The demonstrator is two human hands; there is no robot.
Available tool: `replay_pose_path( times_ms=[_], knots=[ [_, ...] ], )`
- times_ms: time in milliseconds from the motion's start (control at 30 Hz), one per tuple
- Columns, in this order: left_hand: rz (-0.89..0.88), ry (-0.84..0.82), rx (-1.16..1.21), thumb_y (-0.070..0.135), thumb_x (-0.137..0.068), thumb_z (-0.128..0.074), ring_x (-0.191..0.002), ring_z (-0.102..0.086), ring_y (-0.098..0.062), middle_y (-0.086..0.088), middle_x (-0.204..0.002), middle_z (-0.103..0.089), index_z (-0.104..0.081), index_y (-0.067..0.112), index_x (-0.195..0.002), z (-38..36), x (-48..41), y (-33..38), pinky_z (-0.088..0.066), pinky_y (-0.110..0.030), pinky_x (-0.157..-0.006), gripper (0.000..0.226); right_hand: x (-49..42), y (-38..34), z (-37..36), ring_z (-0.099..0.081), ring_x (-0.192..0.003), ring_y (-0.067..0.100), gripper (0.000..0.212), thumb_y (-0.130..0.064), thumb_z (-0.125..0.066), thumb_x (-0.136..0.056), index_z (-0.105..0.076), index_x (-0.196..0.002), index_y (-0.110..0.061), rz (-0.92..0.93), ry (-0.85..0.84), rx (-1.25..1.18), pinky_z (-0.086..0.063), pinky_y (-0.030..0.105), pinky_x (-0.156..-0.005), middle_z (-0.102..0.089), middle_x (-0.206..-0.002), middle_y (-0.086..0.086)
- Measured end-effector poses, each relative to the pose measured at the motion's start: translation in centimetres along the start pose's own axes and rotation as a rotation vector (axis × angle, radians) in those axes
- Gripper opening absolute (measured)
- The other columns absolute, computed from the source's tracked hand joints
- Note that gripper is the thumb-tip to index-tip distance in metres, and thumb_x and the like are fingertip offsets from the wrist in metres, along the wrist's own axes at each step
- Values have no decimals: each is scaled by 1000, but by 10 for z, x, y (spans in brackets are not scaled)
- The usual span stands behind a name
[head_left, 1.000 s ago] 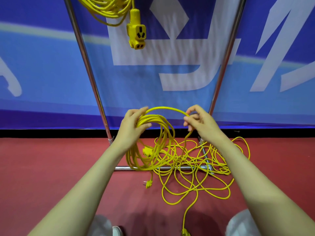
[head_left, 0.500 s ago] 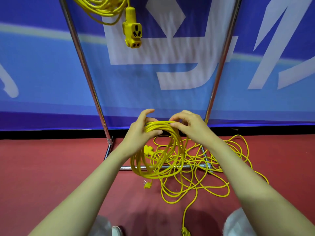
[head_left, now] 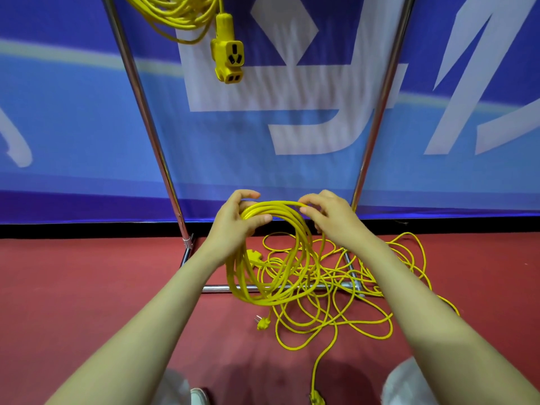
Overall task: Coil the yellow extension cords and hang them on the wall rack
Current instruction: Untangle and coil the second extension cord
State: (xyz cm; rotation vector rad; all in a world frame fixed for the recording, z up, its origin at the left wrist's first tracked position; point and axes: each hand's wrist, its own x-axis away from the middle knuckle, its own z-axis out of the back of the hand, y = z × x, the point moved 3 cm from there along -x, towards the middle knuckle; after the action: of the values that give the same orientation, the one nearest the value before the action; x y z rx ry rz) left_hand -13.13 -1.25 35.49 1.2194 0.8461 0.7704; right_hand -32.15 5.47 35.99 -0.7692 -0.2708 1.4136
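Yellow extension cord, partly wound into a round coil (head_left: pixel 258 299), was held upright above the red floor (head_left: pixel 87 287), just in front of the chrome tubular rack frame (head_left: pixel 146 112). The left hand (head_left: pixel 236 220) gripped the top of the coil, fingers over the bundled loops and thumb curled beneath them. The right hand (head_left: pixel 330 220) was at the coil's upper right, thumb and forefinger pinching the topmost strand, the other fingers loosely bent behind it. The coil's lower arc hung over the frame's bottom crossbar (head_left: pixel 222 287). A small yellow two-pin plug (head_left: pixel 262 323) dangled just below the coil.

The unwound remainder lay as a loose yellow tangle (head_left: pixel 336 317) on the floor, spread across the frame's base and out to the right. One strand ran from it toward the viewer and ended in a yellow fitting (head_left: pixel 317 400) at the bottom edge.

A second yellow coil (head_left: pixel 175 13) hung at the top of the frame, its yellow socket block (head_left: pixel 228 59) dangling below it. A blue and white banner (head_left: pixel 292 171) stood behind the frame.
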Motion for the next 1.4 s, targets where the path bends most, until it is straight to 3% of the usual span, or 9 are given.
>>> replay_pose_path(
  times_ms=[200,400,533,700,833,1033,1167,1267,1400],
  knots=[
    [-29,-24,-17,5,-80,-74,-56,-48,-2,4,-82,-61,-55,13,-114,2,1,3,-40,-19,-55,40,0,-1,0,-59,-103,13,25,-32,-50,-97,-66,-116,-25,66,-13,28,-41,25,-89,-67,-106,-3],
    [-19,-32,25,3,-81,-73,-56,-47,-3,5,-81,-62,-55,11,-114,1,3,4,-40,-18,-54,39,7,-2,-14,-52,-101,10,67,-49,-72,-77,-44,-134,-29,-24,-199,109,-42,29,-88,-39,-119,-4],
    [8,-36,98,1,-81,-71,-54,-49,-3,9,-74,-63,-55,13,-110,2,4,4,-40,-18,-53,35,4,-1,-18,-52,-108,15,49,-46,-66,-83,-51,-125,-25,31,-143,102,-44,37,-91,-57,-112,-2],
    [55,-58,167,0,-83,-69,-54,-51,-2,9,-71,-61,-55,16,-103,3,4,3,-42,-17,-53,30,6,-2,-11,-50,-61,2,24,-40,-68,-84,-60,-101,-26,5,-149,-18,-38,25,-60,-59,-72,-6],
    [55,-92,187,-3,-84,-67,-50,-44,-4,7,-65,-56,-55,13,-105,5,1,7,-37,-17,-48,29,3,-4,-9,-50,-60,8,12,-32,-66,-87,-62,-93,-23,-22,-161,-114,-41,31,-61,-62,-72,3],
    [-43,-136,-334,17,-82,-75,-55,-54,-13,-3,-67,-60,-57,14,-102,14,0,8,-45,-22,-55,27,1,-9,-2,-50,-56,1,8,-27,-65,-88,-61,-93,-22,-12,-193,-144,-40,24,-59,-64,-70,-4],
    [-84,-104,-569,13,-83,-71,-59,-66,-15,-4,-72,-63,-58,10,-90,12,1,1,-51,-24,-59,15,1,-7,-6,-52,-62,12,10,-32,-65,-87,-57,-92,-28,-1,-207,-41,-46,37,-66,-65,-75,3],
    [-85,-99,-766,32,-81,-63,-78,-64,-25,-8,-84,-60,-61,16,-90,12,-1,-4,-51,-37,-73,18,2,-8,-6,-52,-69,15,13,-36,-62,-87,-57,-97,-29,17,-175,65,-44,37,-69,-59,-74,-4],
    [-7,-90,-1168,46,-84,-58,-115,-47,-28,1,-135,-50,-69,25,-103,10,-2,-13,-42,-36,-94,31,5,-11,-8,-46,-85,12,21,-38,-58,-89,-56,-108,-30,62,-149,242,-31,29,-71,-55,-90,-4]
  ],
)
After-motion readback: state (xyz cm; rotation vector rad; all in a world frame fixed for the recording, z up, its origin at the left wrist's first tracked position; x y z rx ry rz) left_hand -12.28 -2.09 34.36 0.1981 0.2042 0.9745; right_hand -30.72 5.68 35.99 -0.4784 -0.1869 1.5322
